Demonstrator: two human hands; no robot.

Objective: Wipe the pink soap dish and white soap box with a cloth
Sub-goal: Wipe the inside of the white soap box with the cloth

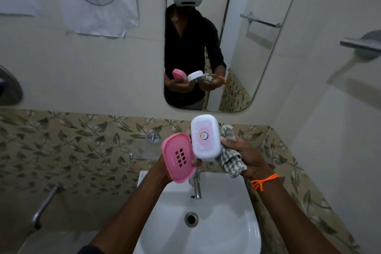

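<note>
I am looking down over the white sink (pixel 208 231), and everything I place is relative to it. Up and left of its tap (pixel 196 183), my left hand (pixel 165 168) is curling round the pink soap dish (pixel 178 158), thumb showing at the dish's lower right edge, the slotted inside facing me. Just right of that, touching it, the white soap box (pixel 205 137) is standing tilted above the tap; which grip is carrying it I cannot tell for sure. Further right, my right hand (pixel 244 155) is clutching the checked cloth (pixel 229 155) bunched against the box's side. To wipe well, I am judging I should steady the box firmly and spread the cloth flat rather than wadded.
</note>
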